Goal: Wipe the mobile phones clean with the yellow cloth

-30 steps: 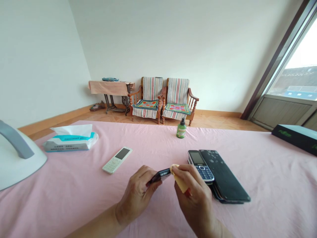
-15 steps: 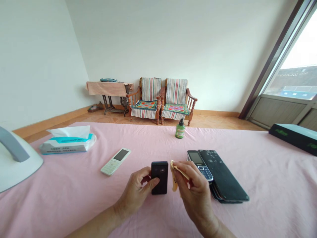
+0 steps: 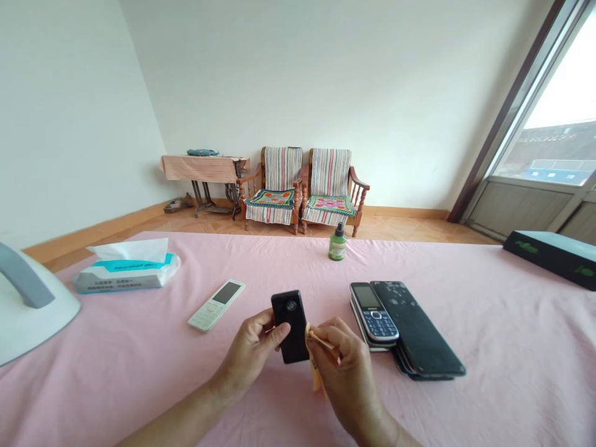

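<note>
My left hand [image 3: 254, 347] is closed on a black mobile phone [image 3: 293, 338], thumb across its back, where a round camera lens shows near the top. The phone is tilted, its top leaning left. In my right hand [image 3: 342, 372] a yellowish cloth [image 3: 316, 375] is pinched, touching or very close to the phone's right edge. Right of my hands, a keypad phone [image 3: 378, 323] rests on other phones, beside a stack topped by a large black phone [image 3: 419, 335]. A white keypad phone [image 3: 216, 306] lies to the left.
A pink sheet [image 3: 139, 372] covers the surface. On it stand a green spray bottle [image 3: 337, 243], a tissue pack [image 3: 125, 273], a white and grey object [image 3: 32, 304] at left and a black box [image 3: 549, 257] at right. Beyond are two wooden armchairs [image 3: 282, 171] and a cloth-covered table [image 3: 200, 169].
My right hand has moved left and slightly down, bringing the cloth to the phone's edge. The black phone has shifted a little left and up and now tilts leftward.
</note>
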Demonstrator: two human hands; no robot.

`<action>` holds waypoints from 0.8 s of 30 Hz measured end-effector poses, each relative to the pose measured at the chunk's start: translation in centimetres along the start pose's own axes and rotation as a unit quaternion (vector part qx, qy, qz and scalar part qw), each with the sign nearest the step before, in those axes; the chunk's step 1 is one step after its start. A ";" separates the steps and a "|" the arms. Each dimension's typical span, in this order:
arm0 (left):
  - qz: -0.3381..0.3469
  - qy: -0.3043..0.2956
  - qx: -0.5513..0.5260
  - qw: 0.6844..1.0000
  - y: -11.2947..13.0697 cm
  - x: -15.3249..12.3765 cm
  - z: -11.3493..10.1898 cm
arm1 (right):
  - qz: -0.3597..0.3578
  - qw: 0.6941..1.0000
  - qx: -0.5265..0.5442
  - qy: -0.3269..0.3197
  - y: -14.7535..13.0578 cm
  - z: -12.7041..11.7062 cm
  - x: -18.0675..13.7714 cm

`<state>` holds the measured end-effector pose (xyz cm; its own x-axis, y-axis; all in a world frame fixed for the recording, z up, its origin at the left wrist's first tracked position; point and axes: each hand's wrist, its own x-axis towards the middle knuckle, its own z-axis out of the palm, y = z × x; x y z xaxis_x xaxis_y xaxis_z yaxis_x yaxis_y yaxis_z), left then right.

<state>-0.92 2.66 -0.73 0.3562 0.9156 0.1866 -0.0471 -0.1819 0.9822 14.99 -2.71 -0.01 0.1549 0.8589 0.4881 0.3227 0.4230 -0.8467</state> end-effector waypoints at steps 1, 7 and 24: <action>-0.007 0.010 -0.023 1.000 -0.1 0.1 -0.2 | 0.003 1.000 -0.008 -0.007 0.0 0.1 -0.1; -0.062 0.009 -0.216 0.974 0.0 0.7 -0.7 | -0.053 0.998 -0.027 -0.038 -0.5 -0.1 -0.4; -0.173 -0.195 -0.186 0.947 0.7 -0.7 0.9 | -0.117 0.993 -0.007 0.034 -0.6 -1.9 0.8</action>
<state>-0.36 1.52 -0.21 0.7254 0.6811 -0.0992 -0.1642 0.3112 0.9360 16.71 -2.87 1.31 0.1367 0.7166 0.6839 0.3709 0.6031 -0.7061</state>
